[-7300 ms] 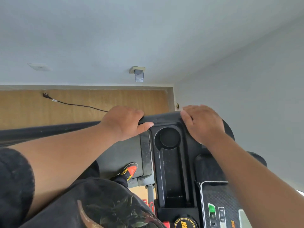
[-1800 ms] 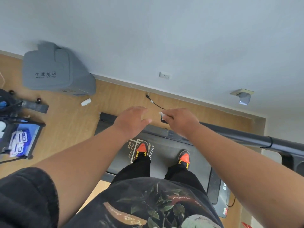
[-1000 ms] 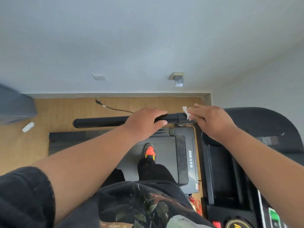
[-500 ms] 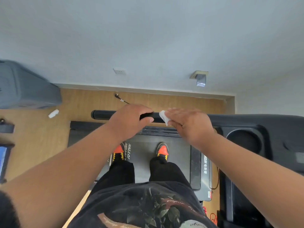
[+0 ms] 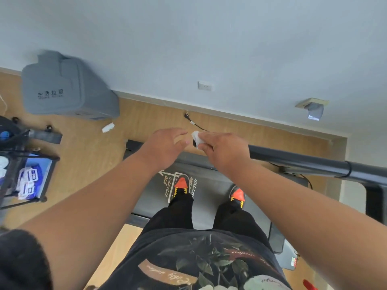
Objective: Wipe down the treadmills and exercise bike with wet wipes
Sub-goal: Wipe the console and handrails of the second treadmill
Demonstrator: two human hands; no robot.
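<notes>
At nine o'clock a black wire cart [image 5: 25, 164] holds blue-and-white packets [image 5: 29, 183]. Toward ten o'clock a grey plastic bin with printed characters [image 5: 65, 91] leans against the pale wall, and a crumpled white scrap [image 5: 108, 127] lies on the wooden floor [image 5: 88, 155] just beside it.

Near the middle, the left hand [image 5: 165, 146] hovers with its fingers straight and loosely spread, holding nothing, its fingertips close to the wipe. Just to its right, the right hand [image 5: 224, 150] pinches a small white wet wipe [image 5: 196, 137] between thumb and curled fingers, wrapped over the free end of the long black treadmill handrail [image 5: 303, 162], which runs off toward three o'clock.

Below the hands, at six o'clock, two orange-and-black shoes [image 5: 181, 185] stand on the dark grey treadmill belt [image 5: 211, 193]. A black cable with a plug [image 5: 193, 122] lies on the floor at twelve o'clock, under a white wall socket [image 5: 204, 86].
</notes>
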